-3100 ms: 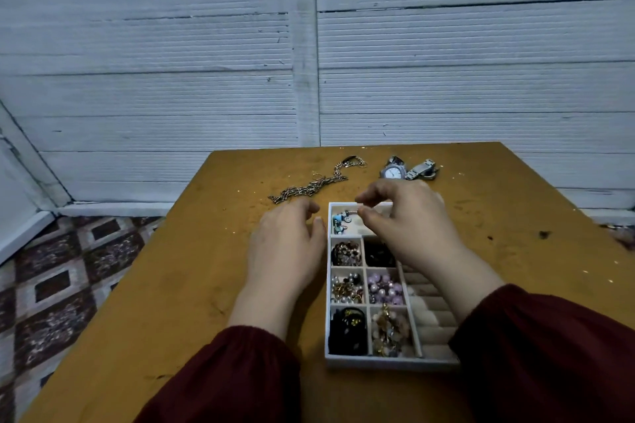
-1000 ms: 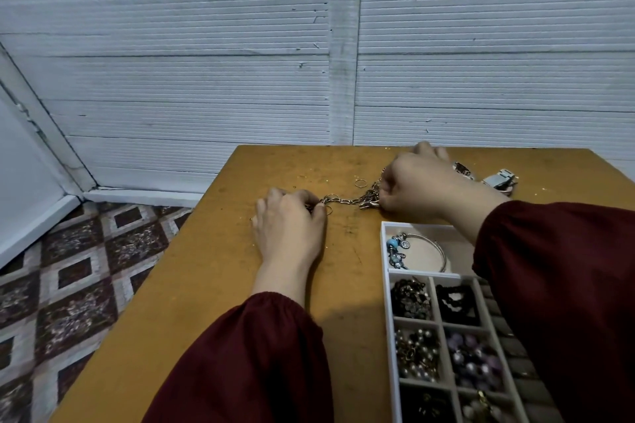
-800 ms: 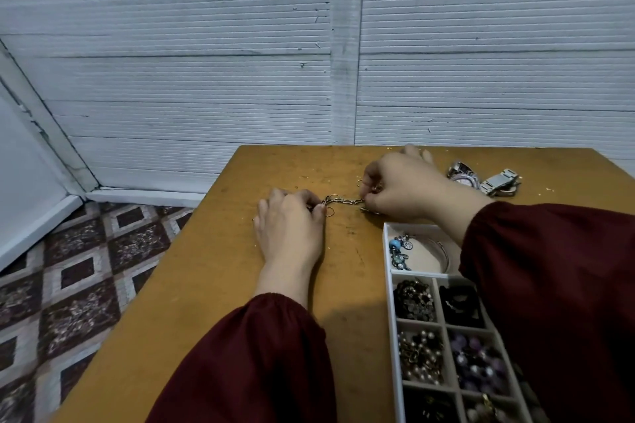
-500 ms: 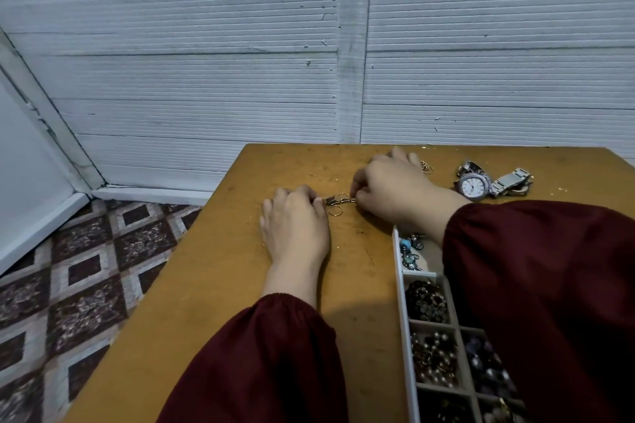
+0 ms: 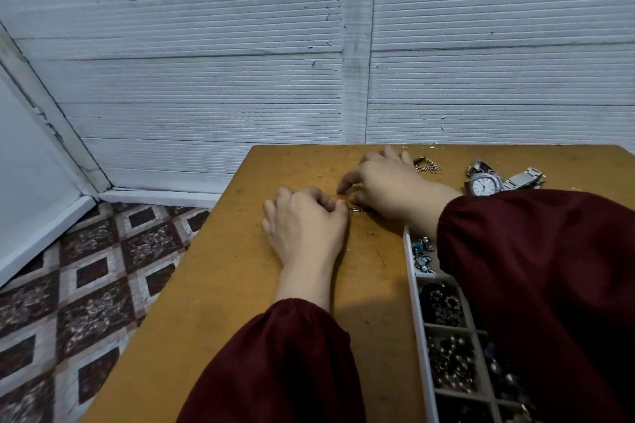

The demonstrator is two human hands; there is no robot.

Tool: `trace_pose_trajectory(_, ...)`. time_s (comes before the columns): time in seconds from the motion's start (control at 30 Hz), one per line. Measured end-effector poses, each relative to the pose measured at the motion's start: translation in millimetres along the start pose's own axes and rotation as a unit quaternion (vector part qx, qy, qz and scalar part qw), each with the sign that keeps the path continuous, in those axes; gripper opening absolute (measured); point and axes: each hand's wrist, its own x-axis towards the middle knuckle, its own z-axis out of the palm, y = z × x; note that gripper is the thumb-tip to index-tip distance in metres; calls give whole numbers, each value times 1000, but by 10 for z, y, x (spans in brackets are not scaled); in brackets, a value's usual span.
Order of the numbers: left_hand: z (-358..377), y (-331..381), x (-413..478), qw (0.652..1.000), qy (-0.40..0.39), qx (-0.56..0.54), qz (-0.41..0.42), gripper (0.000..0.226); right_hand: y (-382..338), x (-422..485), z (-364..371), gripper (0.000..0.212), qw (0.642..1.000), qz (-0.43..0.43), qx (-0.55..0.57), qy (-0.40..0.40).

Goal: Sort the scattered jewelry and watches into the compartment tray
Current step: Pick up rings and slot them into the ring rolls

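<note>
Just left of the compartment tray (image 5: 416,319), on the bare wooden table (image 5: 223,285): left hand (image 5: 305,227), knuckles up, fingers curled in, thumb and forefinger pinching one end of a thin metal chain (image 5: 355,209). Beyond the tray's far end: right hand (image 5: 388,189), cupped low over the middle of that chain, forefinger and thumb angled down at the tabletop close to the left fingertips. Hard to tell whether gripping the links or only covering them, with everything beneath hidden by the palm. Chain's other end poking out past the right hand's far side, farther from the tray still. Also beyond the tray's far end, to the right of the chain: silver watch (image 5: 484,184), white dial up, metal strap splayed, touched by neither hand. Inside the tray, nearest the far end: blue-beaded bracelet (image 5: 421,251). In the next compartments toward the near end, dark clustered pieces, then small pearly ones, too dim to name. Across the tray's right half: dark red sleeve (image 5: 532,285) of the right arm, hiding those compartments.
</note>
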Motion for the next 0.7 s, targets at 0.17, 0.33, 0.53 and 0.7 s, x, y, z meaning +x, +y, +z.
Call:
trace_pose_trajectory(0.17, 0, 10, 1, 1000, -17, 18, -11, 24, -8, 23, 3, 14, 1000, 18, 21, 5)
trace_pose_trajectory(0.33, -15, 19, 3, 999, -31, 26, -10, 27, 11, 32, 16, 8, 999, 25, 44, 8)
trace_pose_trajectory(0.53, -1, 47, -21, 999, -36, 39, -2, 25, 29, -14, -14, 8, 992, 10, 125, 21)
trace_pose_trajectory(0.7, 34, 65, -46, 997, -47, 59, 28, 24, 103, -15, -14, 18, 956, 41, 288, 30)
